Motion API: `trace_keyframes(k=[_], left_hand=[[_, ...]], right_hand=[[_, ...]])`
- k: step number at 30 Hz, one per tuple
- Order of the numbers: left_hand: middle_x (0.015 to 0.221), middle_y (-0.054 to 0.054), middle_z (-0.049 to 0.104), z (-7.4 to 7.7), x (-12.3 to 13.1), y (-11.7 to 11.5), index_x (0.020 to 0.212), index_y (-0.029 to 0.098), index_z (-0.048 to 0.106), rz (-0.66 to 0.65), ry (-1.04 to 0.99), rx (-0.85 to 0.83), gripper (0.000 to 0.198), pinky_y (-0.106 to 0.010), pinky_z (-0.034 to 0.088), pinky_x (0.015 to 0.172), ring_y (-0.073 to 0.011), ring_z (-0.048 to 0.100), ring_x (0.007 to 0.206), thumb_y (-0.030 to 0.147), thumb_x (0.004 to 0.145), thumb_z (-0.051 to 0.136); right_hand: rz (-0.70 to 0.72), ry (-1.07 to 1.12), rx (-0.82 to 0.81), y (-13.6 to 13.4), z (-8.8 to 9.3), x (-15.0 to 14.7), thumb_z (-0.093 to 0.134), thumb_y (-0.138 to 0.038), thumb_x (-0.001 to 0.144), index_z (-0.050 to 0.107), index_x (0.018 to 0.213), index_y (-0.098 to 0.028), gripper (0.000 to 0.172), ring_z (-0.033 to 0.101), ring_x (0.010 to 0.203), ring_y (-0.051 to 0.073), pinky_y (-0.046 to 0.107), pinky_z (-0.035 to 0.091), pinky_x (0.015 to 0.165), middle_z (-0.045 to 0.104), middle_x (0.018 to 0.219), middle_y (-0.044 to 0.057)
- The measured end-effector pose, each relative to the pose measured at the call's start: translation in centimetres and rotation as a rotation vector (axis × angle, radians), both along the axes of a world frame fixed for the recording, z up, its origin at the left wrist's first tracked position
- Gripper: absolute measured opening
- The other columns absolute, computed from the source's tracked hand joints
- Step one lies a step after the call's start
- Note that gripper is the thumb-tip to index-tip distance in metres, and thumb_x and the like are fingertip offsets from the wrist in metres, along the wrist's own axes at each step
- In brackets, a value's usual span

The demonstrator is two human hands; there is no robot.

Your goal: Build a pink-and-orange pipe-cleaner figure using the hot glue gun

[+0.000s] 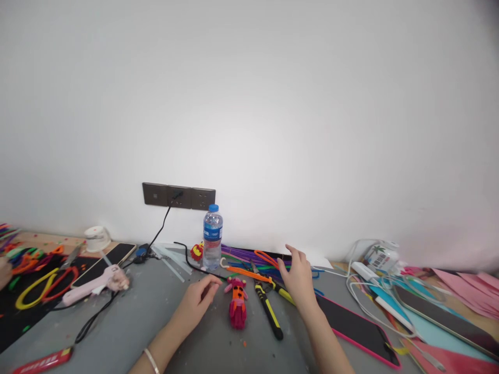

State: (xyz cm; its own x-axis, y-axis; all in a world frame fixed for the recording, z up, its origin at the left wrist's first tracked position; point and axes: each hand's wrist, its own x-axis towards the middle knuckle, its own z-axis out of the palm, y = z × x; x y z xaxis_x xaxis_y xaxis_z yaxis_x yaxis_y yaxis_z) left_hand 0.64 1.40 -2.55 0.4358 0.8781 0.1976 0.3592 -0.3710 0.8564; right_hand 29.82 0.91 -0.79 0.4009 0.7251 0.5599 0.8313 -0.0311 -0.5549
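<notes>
My left hand [199,297] is closed, its thumb and fingertips pinched at a thin black pipe cleaner [195,264] that runs up and back to the left. Just right of those fingertips lies a small pink and orange doll [237,303] of fuzzy pipe cleaner on the grey table. My right hand [299,275] hovers with thumb and fingers apart, nothing between them. Beneath and beside it are yellow-and-black pliers [268,310], a second yellow-and-black handle [284,292], and orange pipe cleaners [249,272].
A water bottle [212,239] stands by the wall before purple pipe cleaners [241,254]. At left are a pink glue gun [91,284], scissors [37,288], a phone [105,264] and another person's hand [4,272]. At right lie a pink-edged phone [356,327], cables and coloured paper [468,291].
</notes>
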Motion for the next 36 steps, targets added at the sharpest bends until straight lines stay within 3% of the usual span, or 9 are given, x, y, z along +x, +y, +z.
trace_keyframes(k=[4, 6, 13, 17, 21, 24, 27, 29, 36], left_hand=[[0.056, 0.005, 0.047, 0.1, 0.0, 0.0, 0.094, 0.019, 0.061, 0.005, 0.019, 0.006, 0.032, -0.022, 0.034, 0.055, -0.0149, 0.05, 0.055, 0.041, 0.092, 0.038], [0.057, 0.005, 0.048, 0.1, 0.0, -0.1, 0.094, 0.019, 0.061, 0.008, 0.022, 0.012, 0.032, -0.022, 0.034, 0.055, -0.0148, 0.05, 0.056, 0.041, 0.092, 0.038], [0.056, 0.005, 0.049, 0.3, 0.0, -0.3, 0.095, 0.019, 0.061, 0.002, 0.015, 0.002, 0.032, -0.023, 0.035, 0.056, -0.015, 0.051, 0.056, 0.041, 0.092, 0.038], [0.055, 0.004, 0.05, 0.1, 0.0, -0.2, 0.095, 0.019, 0.062, -0.002, 0.009, -0.002, 0.033, -0.023, 0.036, 0.055, -0.0148, 0.051, 0.054, 0.041, 0.092, 0.038], [0.058, 0.003, 0.055, -0.3, 0.0, 0.3, 0.091, 0.019, 0.064, 0.019, 0.027, 0.053, 0.026, -0.022, 0.036, 0.054, -0.0145, 0.052, 0.055, 0.037, 0.088, 0.045], [0.067, 0.0, 0.061, -0.4, 0.0, 0.7, 0.086, 0.019, 0.065, 0.077, 0.011, 0.117, 0.019, -0.022, 0.039, 0.054, -0.0147, 0.053, 0.058, 0.032, 0.083, 0.052], [0.07, -0.002, 0.062, -0.5, -0.1, 1.0, 0.085, 0.019, 0.065, 0.104, -0.021, 0.145, 0.016, -0.022, 0.041, 0.054, -0.0153, 0.055, 0.06, 0.031, 0.081, 0.055], [0.072, -0.002, 0.062, -0.5, 0.0, 1.1, 0.085, 0.019, 0.066, 0.098, -0.037, 0.135, 0.015, -0.022, 0.042, 0.053, -0.0153, 0.056, 0.061, 0.031, 0.079, 0.057], [0.08, -0.003, 0.069, 0.1, 0.4, 0.4, 0.09, 0.019, 0.064, 0.045, -0.09, 0.015, 0.017, -0.023, 0.046, 0.054, -0.0169, 0.061, 0.067, 0.027, 0.074, 0.061]], right_hand=[[0.338, -0.067, -0.146, 0.0, -0.1, -1.7, 0.045, -0.02, 0.081, 0.063, 0.085, -0.02, 0.018, 0.06, 0.087, 0.025, 0.036, 0.045, 0.081, 0.065, 0.089, 0.009], [0.41, -0.078, -0.264, 0.1, -0.6, -2.8, 0.049, -0.015, 0.077, 0.064, 0.076, -0.021, 0.016, 0.061, 0.081, 0.023, 0.032, 0.046, 0.075, 0.066, 0.08, 0.005], [0.345, -0.082, -0.345, 0.3, -2.0, -3.2, 0.057, -0.012, 0.072, 0.068, 0.076, -0.021, 0.015, 0.061, 0.072, 0.022, 0.028, 0.044, 0.066, 0.066, 0.069, 0.002], [0.273, -0.089, -0.301, 0.1, -1.1, -2.7, 0.057, -0.015, 0.074, 0.066, 0.066, -0.021, 0.014, 0.06, 0.078, 0.024, 0.03, 0.043, 0.069, 0.065, 0.077, 0.005], [0.173, -0.079, -0.178, -0.3, 0.1, -3.4, 0.05, -0.022, 0.082, 0.063, 0.075, -0.021, 0.015, 0.058, 0.083, 0.027, 0.033, 0.041, 0.072, 0.061, 0.082, 0.008], [0.23, 0.1, -0.058, -0.5, 0.7, -4.6, 0.048, -0.03, 0.086, 0.055, 0.074, -0.022, 0.016, 0.054, 0.067, 0.022, 0.031, 0.037, 0.064, 0.056, 0.068, 0.003], [0.384, 0.514, -0.001, -0.5, 1.0, -5.8, 0.053, -0.047, 0.083, 0.047, 0.074, -0.024, 0.025, 0.04, 0.049, 0.016, 0.028, 0.031, 0.053, 0.041, 0.052, -0.005], [0.483, 0.716, 0.003, -0.5, 1.2, -6.4, 0.054, -0.057, 0.08, 0.045, 0.074, -0.024, 0.035, 0.04, 0.047, 0.015, 0.028, 0.032, 0.051, 0.043, 0.05, -0.006], [0.85, 1.158, -0.318, -1.3, 1.2, -8.9, 0.072, -0.051, 0.07, 0.05, 0.072, -0.021, 0.038, 0.05, 0.049, 0.013, 0.023, 0.032, 0.046, 0.061, 0.058, -0.002]])
